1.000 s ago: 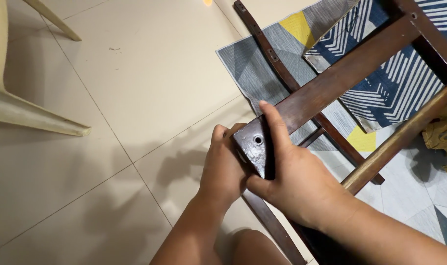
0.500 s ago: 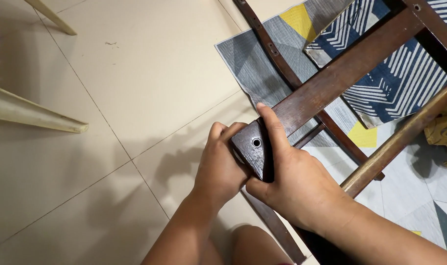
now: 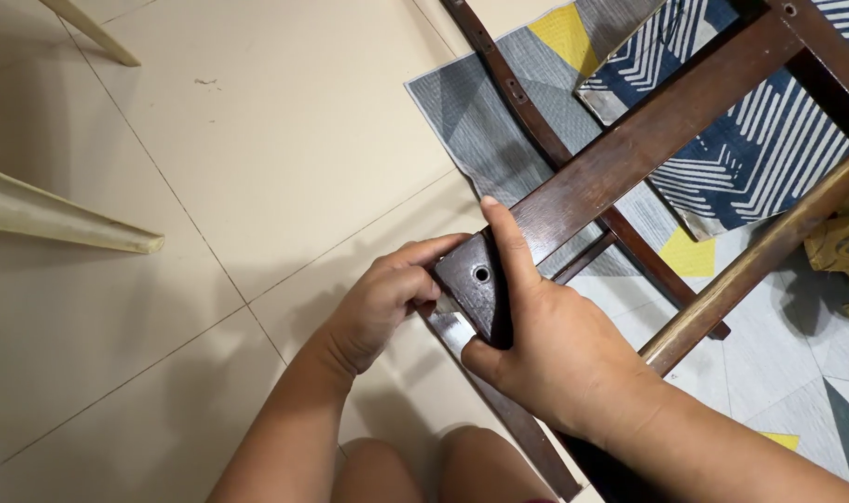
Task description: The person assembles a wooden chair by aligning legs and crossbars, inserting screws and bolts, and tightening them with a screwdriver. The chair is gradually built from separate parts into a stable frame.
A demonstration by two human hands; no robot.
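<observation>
Gripping the dark brown wooden frame corner with a round hole [image 3: 477,284] above the cream tiled floor [image 3: 257,140], the right hand [image 3: 545,349] clamps it, forefinger stretched along the far rail; the left hand [image 3: 382,303] curls fingers on its left edge.

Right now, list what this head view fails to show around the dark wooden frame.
- Left hand fingertips: hidden behind the corner block.
- Wooden frame: cut off by the top and right edges.
- Lower rail: its end is hidden behind the right hand and forearm.
- Plastic chair: only its legs show.
</observation>
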